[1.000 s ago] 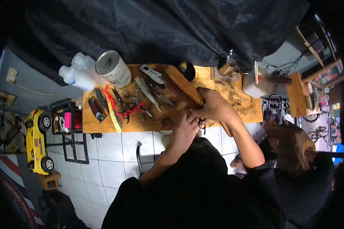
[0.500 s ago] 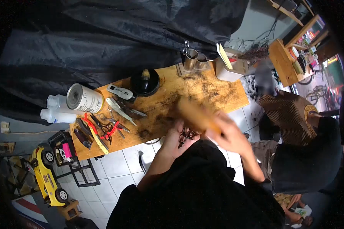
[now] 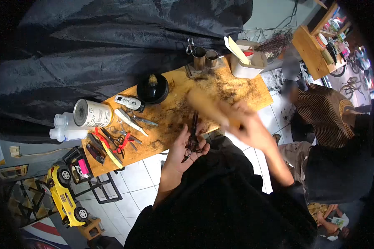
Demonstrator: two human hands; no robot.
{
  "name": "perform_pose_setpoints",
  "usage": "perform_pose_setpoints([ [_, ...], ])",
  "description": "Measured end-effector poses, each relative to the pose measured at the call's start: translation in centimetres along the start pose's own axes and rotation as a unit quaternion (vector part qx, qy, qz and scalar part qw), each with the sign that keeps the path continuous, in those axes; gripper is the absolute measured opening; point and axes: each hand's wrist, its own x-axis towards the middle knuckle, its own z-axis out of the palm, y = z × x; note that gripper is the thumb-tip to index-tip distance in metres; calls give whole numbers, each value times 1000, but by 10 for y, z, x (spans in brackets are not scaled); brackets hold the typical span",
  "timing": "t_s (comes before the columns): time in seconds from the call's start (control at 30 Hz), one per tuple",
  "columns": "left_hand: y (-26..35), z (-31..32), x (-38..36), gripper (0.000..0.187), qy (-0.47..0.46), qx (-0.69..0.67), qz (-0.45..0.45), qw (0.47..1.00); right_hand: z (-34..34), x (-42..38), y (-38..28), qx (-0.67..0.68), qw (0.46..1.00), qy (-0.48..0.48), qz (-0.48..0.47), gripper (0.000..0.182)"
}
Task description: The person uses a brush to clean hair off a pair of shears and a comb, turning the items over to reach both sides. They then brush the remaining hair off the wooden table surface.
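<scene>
Near the front edge of the wooden table (image 3: 253,93), my left hand (image 3: 183,151) holds dark scissors (image 3: 194,137), blades pointing away from me. My right hand (image 3: 253,128), smeared by motion, grips a tan brush (image 3: 205,106), its blurred head above the tabletop and beyond the scissors. Dark hair clippings lie scattered over the wood. To the left on the table are a white clipper (image 3: 128,101), a white-handled razor (image 3: 131,122), a yellow-handled razor (image 3: 112,156) and red-handled scissors (image 3: 122,143). A round black bowl (image 3: 153,89) stands at the back.
A large tin can (image 3: 92,113) and clear bottles (image 3: 66,128) stand at the left end. Metal cups (image 3: 199,58) and a white container (image 3: 247,68) are at the back right. A person (image 3: 336,162) in black is at the right. A yellow toy car (image 3: 65,197) is lower left.
The scissors in my left hand now point upward in view, with their blades showing. The brush in my right hand has shifted slightly left and up. The camera view has shifted a little.
</scene>
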Motion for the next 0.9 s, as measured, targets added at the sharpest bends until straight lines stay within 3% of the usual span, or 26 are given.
perform_pose_setpoints([
  [0.03,1,8,1,59,-1,1,3,1000,2,-2,-19,34,998,-33,-50,54],
  [0.1,4,31,-1,66,139,-46,46,988,8,-7,-34,98,977,-175,-78,51],
  [0.17,5,17,-4,75,126,-25,64,990,11,-2,-30,99,978,-163,-89,48],
  [0.2,2,-11,-7,78,40,70,63,995,13,-1,-26,97,979,-150,-95,46],
  [0.23,0,-25,-8,82,-48,164,59,983,17,-1,-7,-4,989,-103,-107,41],
  [0.27,8,16,-16,84,55,93,65,992,15,2,8,-34,995,-70,-55,38],
  [0.33,8,14,-16,84,2,74,67,995,7,9,10,-65,997,-37,-3,35],
  [0.37,7,13,-17,85,-50,54,69,995,0,15,-2,-54,995,19,85,39],
  [0.4,6,16,-15,87,-33,73,85,993,-4,20,-9,-43,982,74,170,43],
  [0.43,6,16,-14,87,-32,72,87,993,-2,17,-9,-42,982,71,168,43],
  [0.5,5,15,-11,88,40,40,68,996,4,1,-14,-28,999,-28,11,47],
  [0.57,8,19,-7,87,41,32,57,997,7,-1,-35,91,978,-116,-144,52],
  [0.6,9,20,-7,86,46,23,47,998,8,-3,-45,89,974,-165,-130,46],
  [0.67,9,14,-8,86,20,18,47,999,13,-2,-38,50,982,-131,-128,38],
  [0.73,6,10,-10,70,-29,148,66,986,13,7,-2,-18,984,-54,-168,35],
  [0.77,5,11,-10,70,-33,147,66,986,12,9,0,-8,1000,-5,-28,30],
  [0.83,5,14,-11,62,8,120,41,992,2,20,-3,-61,988,82,113,31],
  [0.9,8,21,-11,58,-18,111,51,992,-3,20,-10,-43,988,109,104,33],
])
